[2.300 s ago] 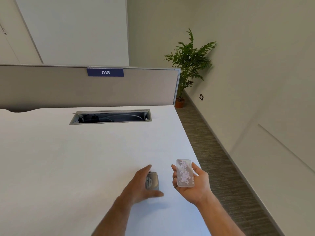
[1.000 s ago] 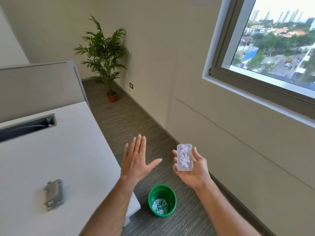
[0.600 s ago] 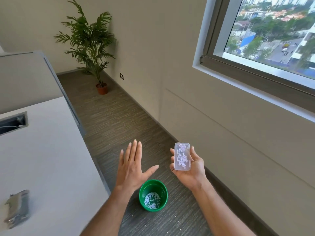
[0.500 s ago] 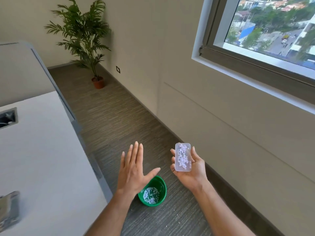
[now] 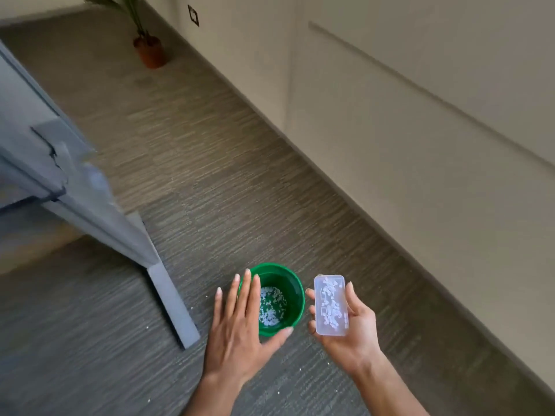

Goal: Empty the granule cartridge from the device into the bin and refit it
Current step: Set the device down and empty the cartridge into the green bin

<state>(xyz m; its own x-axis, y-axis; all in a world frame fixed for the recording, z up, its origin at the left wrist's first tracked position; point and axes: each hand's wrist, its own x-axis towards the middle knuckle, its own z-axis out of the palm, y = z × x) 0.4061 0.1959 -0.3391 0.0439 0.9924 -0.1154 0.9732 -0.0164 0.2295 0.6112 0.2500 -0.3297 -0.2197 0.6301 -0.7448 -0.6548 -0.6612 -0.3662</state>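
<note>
Right hand holds cartridge (unlabelled) beside green bin.

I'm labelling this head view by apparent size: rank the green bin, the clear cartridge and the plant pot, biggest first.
1. Green bin.
2. Clear cartridge, though it is held nearer the camera, which enlarges it.
3. Plant pot, far off, so its true size is unsure.

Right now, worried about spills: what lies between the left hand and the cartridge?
In the head view, the green bin, granules inside, shows between the open left hand and the cartridge held in the right hand.
</note>
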